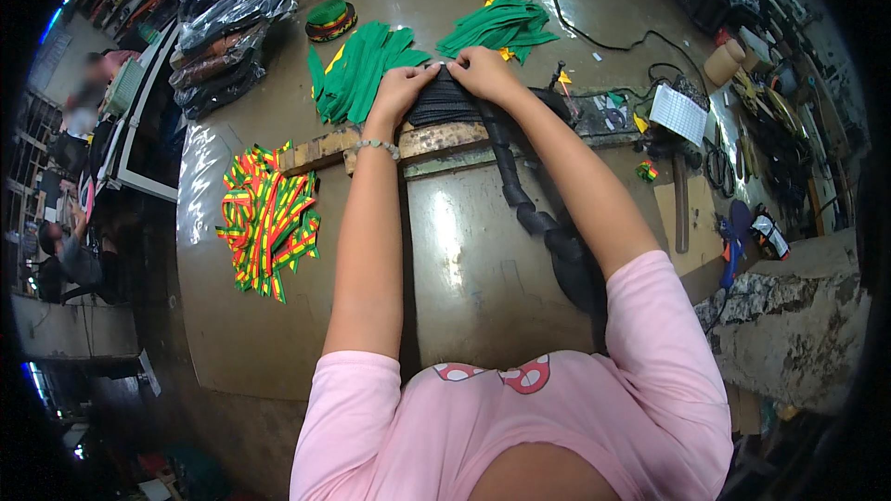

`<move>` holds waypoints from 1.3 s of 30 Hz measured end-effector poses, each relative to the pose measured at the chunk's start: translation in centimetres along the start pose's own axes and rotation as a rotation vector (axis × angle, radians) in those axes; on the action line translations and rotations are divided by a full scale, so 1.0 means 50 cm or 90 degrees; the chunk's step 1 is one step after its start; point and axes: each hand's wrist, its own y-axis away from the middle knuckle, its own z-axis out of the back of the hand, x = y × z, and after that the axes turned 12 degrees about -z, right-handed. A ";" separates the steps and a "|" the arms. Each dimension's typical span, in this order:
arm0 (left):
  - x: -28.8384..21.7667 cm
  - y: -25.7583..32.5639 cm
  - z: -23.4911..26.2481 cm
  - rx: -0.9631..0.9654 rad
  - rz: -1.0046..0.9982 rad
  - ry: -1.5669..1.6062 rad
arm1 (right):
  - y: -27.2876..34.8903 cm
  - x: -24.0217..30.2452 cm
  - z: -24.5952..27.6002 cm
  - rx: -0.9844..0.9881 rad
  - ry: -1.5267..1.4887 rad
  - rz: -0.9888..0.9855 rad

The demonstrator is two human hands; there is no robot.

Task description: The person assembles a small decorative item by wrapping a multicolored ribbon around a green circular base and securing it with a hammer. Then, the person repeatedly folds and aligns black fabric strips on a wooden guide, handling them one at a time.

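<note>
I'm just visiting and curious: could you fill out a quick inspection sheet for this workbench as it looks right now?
Surface: brown glossy table, glare patches, worn wooden block across it.
Job's things: black ribbed fabric piece on the block, trailing as a black roll toward the person.
Clutter: green fabric pieces, a second green pile, striped red-yellow-green strips, striped cap, bagged stacks, tape roll.
Hands: left hand and right hand both press on the black fabric, pinching its top edge.
Cables: black cable across the far side.
Surroundings: another person at left.
</note>
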 end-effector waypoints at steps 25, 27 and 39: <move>0.001 -0.011 -0.006 -0.002 0.053 -0.105 | 0.211 -0.276 0.279 0.116 -0.176 -0.154; 0.008 -0.014 -0.005 -0.004 0.039 -0.089 | 0.210 -0.292 0.251 0.099 -0.165 -0.131; -0.013 0.008 0.010 0.069 -0.026 0.022 | 0.249 -0.119 0.325 -0.064 -0.217 0.029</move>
